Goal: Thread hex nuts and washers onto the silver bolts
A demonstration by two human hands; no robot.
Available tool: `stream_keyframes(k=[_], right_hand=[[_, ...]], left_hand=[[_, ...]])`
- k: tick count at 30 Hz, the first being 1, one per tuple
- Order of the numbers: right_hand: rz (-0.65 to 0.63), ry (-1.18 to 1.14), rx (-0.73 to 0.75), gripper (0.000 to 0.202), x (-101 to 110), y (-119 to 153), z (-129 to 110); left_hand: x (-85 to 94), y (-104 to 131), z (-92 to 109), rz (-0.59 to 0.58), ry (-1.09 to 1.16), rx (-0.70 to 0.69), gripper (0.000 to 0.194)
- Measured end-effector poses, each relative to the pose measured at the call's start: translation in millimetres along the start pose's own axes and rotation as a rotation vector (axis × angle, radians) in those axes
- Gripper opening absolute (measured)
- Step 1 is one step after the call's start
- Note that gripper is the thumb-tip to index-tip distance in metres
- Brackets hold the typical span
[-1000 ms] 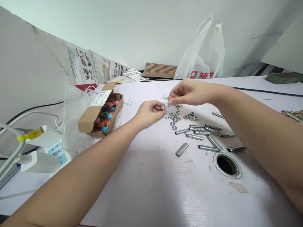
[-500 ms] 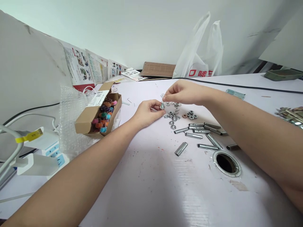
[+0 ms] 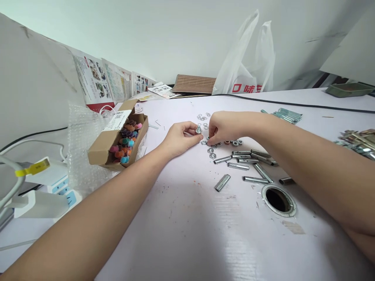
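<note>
Between the fingertips of my left hand (image 3: pixel 182 138) a small metal bolt (image 3: pixel 199 130) stands upright with a ring or nut around it. Just right of it, my right hand (image 3: pixel 221 127) points down into the loose nuts, thumb and fingers pressed together; what they pinch is too small to tell. Several hex nuts (image 3: pixel 213 155) lie below those fingers, and round nuts (image 3: pixel 235 143) sit to the right. Thin washers (image 3: pixel 202 117) are scattered behind. Several metal tubes (image 3: pixel 238 166) lie nearer me on the white table (image 3: pixel 181 234).
An open cardboard box (image 3: pixel 101 150) of coloured caps stands at the left on bubble wrap (image 3: pixel 79 164), near a power strip (image 3: pixel 63 187). A round hole (image 3: pixel 279 200) opens in the table at the right. Bolts (image 3: pixel 288 115), a plastic bag (image 3: pixel 246 70) and a black cable (image 3: pixel 293 104) are behind.
My right hand has moved from above the bolt down and right to the loose nuts. My left hand still holds the bolt. The view has shifted slightly.
</note>
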State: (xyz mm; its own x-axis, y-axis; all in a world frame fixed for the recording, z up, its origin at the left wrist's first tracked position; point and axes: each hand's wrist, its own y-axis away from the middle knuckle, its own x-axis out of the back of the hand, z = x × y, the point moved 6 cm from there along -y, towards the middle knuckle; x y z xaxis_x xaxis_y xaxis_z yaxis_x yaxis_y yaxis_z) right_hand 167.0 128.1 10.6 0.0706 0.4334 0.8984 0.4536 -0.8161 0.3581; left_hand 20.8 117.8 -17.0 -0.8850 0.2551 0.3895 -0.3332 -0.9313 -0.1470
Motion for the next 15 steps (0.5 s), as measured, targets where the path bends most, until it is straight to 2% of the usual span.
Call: stream_keyframes(k=[6,10,15], right_hand=[[0.03,0.151,0.031,0.023,-3.8,4.1,-9.7],[0.05,0.032,0.047,0.026,6.5,7.9,-8.2],[0.189,-0.095,0.017,0.021,29.9,16.4,-2.2]], left_hand=[[-0.3,0.1,-0.3,-0.007,0.001,0.017,0.027],[-0.5,1.0,0.6,-0.007,0.008,0.027,0.026],[-1.0,1.6,2.0,-0.008,0.001,0.011,0.025]])
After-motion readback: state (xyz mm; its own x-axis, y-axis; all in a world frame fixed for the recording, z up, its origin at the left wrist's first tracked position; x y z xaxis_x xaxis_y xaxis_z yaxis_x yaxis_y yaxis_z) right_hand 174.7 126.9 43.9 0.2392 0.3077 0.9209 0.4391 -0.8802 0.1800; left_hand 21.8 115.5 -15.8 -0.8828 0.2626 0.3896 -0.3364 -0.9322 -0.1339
